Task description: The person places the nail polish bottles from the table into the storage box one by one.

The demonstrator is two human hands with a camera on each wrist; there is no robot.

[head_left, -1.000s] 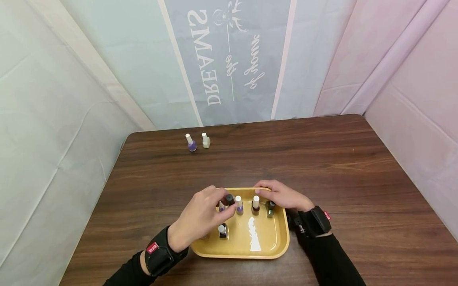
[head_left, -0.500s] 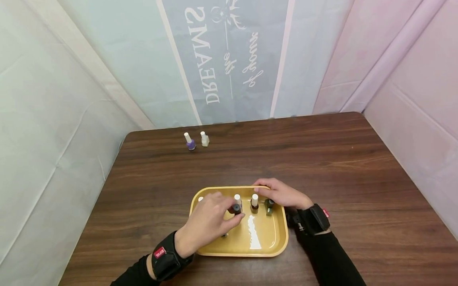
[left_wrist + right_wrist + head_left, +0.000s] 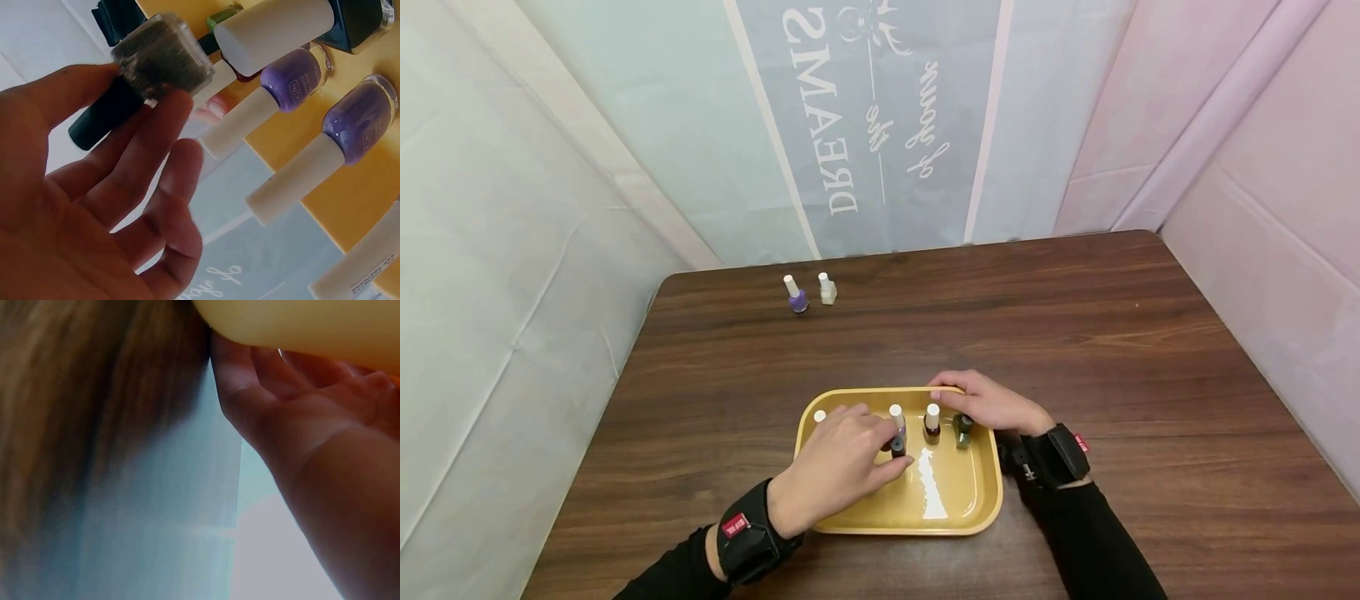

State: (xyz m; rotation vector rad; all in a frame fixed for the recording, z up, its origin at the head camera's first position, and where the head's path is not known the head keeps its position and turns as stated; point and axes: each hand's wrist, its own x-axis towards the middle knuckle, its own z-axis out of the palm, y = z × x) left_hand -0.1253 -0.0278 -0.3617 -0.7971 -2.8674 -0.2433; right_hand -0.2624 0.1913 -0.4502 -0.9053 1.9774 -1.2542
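My left hand (image 3: 842, 462) is over the yellow tray (image 3: 955, 527), pinching a nail polish bottle (image 3: 165, 56) with a dark cap and greyish glittery contents between thumb and fingers. In the left wrist view it is tilted, cap toward the palm. Just beyond it in the tray stands a white-capped purple bottle (image 3: 897, 414). Right of that are a dark red bottle (image 3: 932, 425) with a white cap and a green bottle (image 3: 962, 435) with a dark cap. My right hand (image 3: 996, 404) grips the tray's far right corner, thumb inside the rim.
On the brown table (image 3: 1075, 333), toward the back left, stand a purple nail polish (image 3: 798, 301) and a whitish one (image 3: 828, 292). A white cap (image 3: 820, 416) shows at the tray's left end. Fabric walls (image 3: 700, 125) enclose the table's back and sides.
My left hand has moved right and slightly nearer with the dark-capped bottle, then barely shifted. It now hides the white-capped dark bottle seen earlier. The right hand keeps its grip.
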